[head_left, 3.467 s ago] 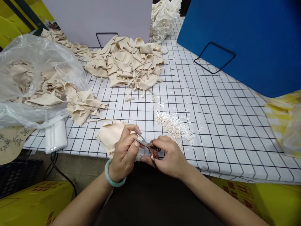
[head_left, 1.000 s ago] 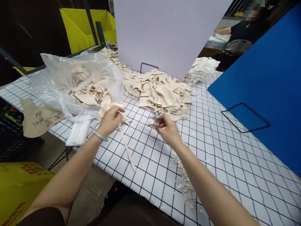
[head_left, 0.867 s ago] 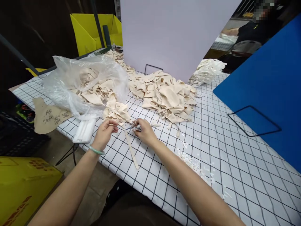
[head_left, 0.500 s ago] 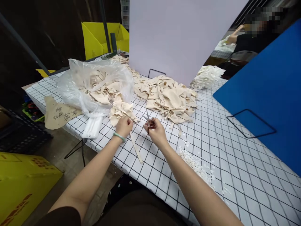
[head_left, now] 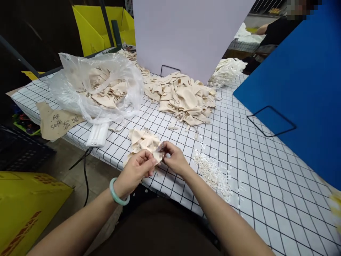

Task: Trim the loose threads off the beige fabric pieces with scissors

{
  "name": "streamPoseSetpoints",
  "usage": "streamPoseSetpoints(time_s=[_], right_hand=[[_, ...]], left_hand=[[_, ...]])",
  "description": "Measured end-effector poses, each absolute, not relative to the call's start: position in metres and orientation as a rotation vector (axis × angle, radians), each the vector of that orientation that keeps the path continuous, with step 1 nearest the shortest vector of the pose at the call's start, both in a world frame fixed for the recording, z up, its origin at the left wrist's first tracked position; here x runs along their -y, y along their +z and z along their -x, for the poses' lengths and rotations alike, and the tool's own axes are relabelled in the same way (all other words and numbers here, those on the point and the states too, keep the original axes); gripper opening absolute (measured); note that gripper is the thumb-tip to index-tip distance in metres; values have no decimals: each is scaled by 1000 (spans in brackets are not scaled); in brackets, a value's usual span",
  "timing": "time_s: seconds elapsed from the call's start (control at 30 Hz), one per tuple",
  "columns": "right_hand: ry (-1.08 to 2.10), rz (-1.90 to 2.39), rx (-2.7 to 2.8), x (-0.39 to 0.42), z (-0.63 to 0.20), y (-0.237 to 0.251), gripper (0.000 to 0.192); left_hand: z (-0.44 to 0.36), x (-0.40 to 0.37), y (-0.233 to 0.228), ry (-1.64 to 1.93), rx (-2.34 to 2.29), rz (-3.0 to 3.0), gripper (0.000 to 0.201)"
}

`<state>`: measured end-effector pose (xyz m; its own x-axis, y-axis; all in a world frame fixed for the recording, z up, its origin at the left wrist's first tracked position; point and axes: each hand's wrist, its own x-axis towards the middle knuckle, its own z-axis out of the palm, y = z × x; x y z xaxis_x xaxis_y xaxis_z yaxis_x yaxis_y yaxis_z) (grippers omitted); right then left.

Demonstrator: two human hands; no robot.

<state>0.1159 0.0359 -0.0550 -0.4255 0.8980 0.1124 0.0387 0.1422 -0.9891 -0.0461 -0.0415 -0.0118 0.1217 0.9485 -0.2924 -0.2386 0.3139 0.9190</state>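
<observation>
A white, black-gridded tabletop fills the view. At its far edge stands a pale lilac board, at its right edge a blue board. Yellow crates sit on the floor.

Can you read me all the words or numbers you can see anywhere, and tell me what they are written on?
Brown paper sheet under the plastic bag: dark handwriting, too small to read.
Yellow box on the floor: red print, too blurred to read.
Nothing else shows writing.
</observation>
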Motion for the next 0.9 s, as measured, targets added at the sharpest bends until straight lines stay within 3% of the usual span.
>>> streamPoseSetpoints(time_s=[0.13,0.27,0.43,0.67,0.9], right_hand=[[1220,930,1463,-49,-118,-46,22],[1061,983,1472,-46,-133,-42,23],[1109,1093,1484,-27,-153,-38,18],[1149,891,1390,-6,-152,-10,20],[1078,843,1491,-7,-153,-13,19]], left_hand=[[55,40,-10,865,-1086,-718,20],[49,36,-11,783,-1041,-796,26],[39,29,1,776,-938,-970,31],[26,16,29,1103,-960,-1453,31],[26,13,23,1055,-1008,-1476,30]])
